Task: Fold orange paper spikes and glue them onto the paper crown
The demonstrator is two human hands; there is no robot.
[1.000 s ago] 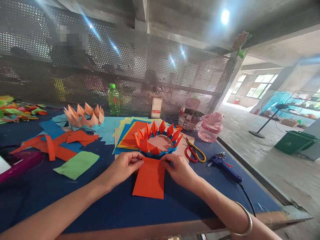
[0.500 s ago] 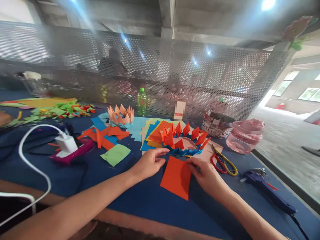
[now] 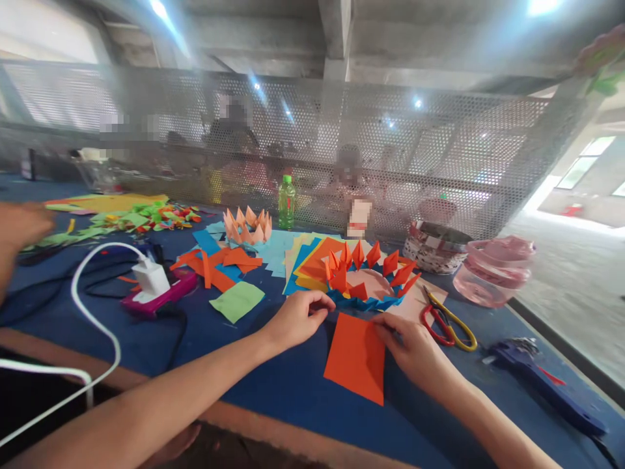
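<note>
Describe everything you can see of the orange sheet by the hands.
The orange sheet looks like thin, plain paper: four-sided, evenly coloured, with no print or crease visible. It appears to lie flat on the dark blue tabletop, in front of the orange-and-blue ring. The right hand is at its far right corner; whether it pinches or just touches it is unclear. The left hand is apart from it, beyond its left side.

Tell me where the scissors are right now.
In the head view, the scissors lie right of centre on the blue table, between the right hand and the blue glue gun.
</note>
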